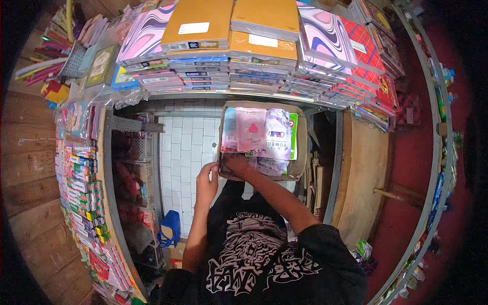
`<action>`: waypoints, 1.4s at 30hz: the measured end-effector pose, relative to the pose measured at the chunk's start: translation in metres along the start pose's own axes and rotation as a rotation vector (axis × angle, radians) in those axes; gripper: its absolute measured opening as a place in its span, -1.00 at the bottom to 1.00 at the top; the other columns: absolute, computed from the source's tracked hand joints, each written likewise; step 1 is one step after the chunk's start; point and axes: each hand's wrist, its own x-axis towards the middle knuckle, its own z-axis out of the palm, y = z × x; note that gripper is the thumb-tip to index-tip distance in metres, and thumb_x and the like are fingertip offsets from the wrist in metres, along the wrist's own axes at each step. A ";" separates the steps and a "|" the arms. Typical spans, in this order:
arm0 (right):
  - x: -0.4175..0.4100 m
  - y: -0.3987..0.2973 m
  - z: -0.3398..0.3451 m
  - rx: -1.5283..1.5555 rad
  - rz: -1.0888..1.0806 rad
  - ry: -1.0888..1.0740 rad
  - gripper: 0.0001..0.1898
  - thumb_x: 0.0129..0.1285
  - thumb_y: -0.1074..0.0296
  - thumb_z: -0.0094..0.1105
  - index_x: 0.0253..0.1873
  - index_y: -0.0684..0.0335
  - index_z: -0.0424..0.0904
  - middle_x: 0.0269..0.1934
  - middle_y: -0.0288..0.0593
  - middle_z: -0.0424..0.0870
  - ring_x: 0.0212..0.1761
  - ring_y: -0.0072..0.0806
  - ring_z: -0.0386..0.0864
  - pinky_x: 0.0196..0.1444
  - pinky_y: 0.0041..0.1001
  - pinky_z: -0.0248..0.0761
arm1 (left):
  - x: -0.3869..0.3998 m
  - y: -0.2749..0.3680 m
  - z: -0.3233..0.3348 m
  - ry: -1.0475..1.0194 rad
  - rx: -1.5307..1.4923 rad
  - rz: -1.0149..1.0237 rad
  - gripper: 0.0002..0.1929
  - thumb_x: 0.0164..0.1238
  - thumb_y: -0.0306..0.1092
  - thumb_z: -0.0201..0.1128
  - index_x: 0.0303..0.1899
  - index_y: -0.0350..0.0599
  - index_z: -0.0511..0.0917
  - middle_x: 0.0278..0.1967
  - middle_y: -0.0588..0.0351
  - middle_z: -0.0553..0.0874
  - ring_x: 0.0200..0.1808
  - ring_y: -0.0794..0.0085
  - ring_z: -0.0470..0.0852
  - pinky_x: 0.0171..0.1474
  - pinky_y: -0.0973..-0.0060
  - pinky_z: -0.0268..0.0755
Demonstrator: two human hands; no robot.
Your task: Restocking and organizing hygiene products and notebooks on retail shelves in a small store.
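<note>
A cardboard box [301, 143] stands before me with its top uncovered. Inside it are a pink pouch [251, 127], a white and lilac pouch [277, 133], a light blue pack [229, 131] and a green pack [293, 135]. My right hand [237, 164] reaches into the near left corner of the box, below the pink pouch; its fingers are in shadow, so what they touch is hidden. At the outside of the box's left wall is my left hand [207, 179], fingertips up against the edge. Whether it grips the cardboard is unclear.
Stacks of wrapped notebooks [198, 30] fill the shelf top beyond the box. Small product boxes [82, 183] line the left shelf. A blue bag [169, 228] lies on the white tiled floor [183, 152]. To the right is a wooden panel [362, 171].
</note>
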 end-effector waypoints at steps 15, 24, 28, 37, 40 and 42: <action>-0.033 0.048 0.025 -0.170 -0.107 0.102 -0.84 0.16 0.33 0.12 -0.21 0.16 0.65 -0.18 -0.15 0.62 -0.14 -0.20 0.65 -0.08 -0.12 0.48 | 0.021 0.040 0.039 -0.260 -0.045 -0.011 -0.78 0.50 -0.32 0.12 -0.06 -0.28 0.59 -0.22 -0.07 0.72 -0.20 0.31 0.67 -0.11 0.42 0.48; -0.169 0.086 -0.042 -0.139 0.069 0.497 -0.87 0.11 0.43 0.15 -0.22 0.22 0.60 -0.05 -0.05 0.58 -0.09 -0.12 0.63 -0.11 -0.16 0.52 | 0.033 -0.007 0.067 -0.394 0.074 0.235 -0.79 0.37 -0.49 0.08 -0.05 -0.28 0.59 -0.19 -0.22 0.68 -0.12 -0.07 0.67 -0.06 0.24 0.49; -0.252 0.061 -0.076 0.357 0.416 0.747 -0.79 0.01 0.58 0.26 -0.20 0.27 0.60 -0.10 -0.08 0.60 -0.11 -0.16 0.62 -0.11 -0.26 0.48 | 0.064 -0.030 0.111 -0.993 0.409 0.146 -0.60 0.10 -0.60 0.10 0.02 -0.21 0.62 -0.13 -0.26 0.67 -0.07 -0.09 0.66 -0.02 0.18 0.48; -0.329 -0.011 -0.079 0.174 0.828 1.027 -0.85 0.05 0.60 0.28 -0.24 0.31 0.61 -0.19 -0.11 0.65 -0.15 -0.12 0.63 -0.15 -0.29 0.50 | 0.075 -0.074 0.192 -1.186 0.795 0.793 -0.71 0.13 -0.50 0.18 -0.07 -0.22 0.58 -0.12 -0.21 0.67 -0.09 0.00 0.70 -0.13 0.11 0.56; -0.350 -0.026 -0.059 0.386 1.090 1.057 -0.85 0.12 0.63 0.25 -0.17 0.37 0.61 -0.15 -0.04 0.65 -0.20 -0.03 0.65 -0.18 -0.31 0.54 | 0.068 -0.053 0.198 -1.198 0.979 0.958 -0.74 0.19 -0.43 0.21 -0.06 -0.15 0.58 -0.07 -0.07 0.67 -0.14 0.03 0.73 -0.15 0.16 0.60; -0.365 -0.027 -0.041 0.351 1.101 1.133 -0.86 0.15 0.62 0.25 -0.17 0.37 0.61 -0.15 -0.02 0.66 -0.22 -0.03 0.66 -0.17 -0.32 0.54 | 0.062 -0.038 0.199 -1.216 1.009 1.001 -0.74 0.20 -0.43 0.20 -0.05 -0.13 0.58 -0.05 -0.03 0.67 -0.15 0.05 0.73 -0.14 0.16 0.60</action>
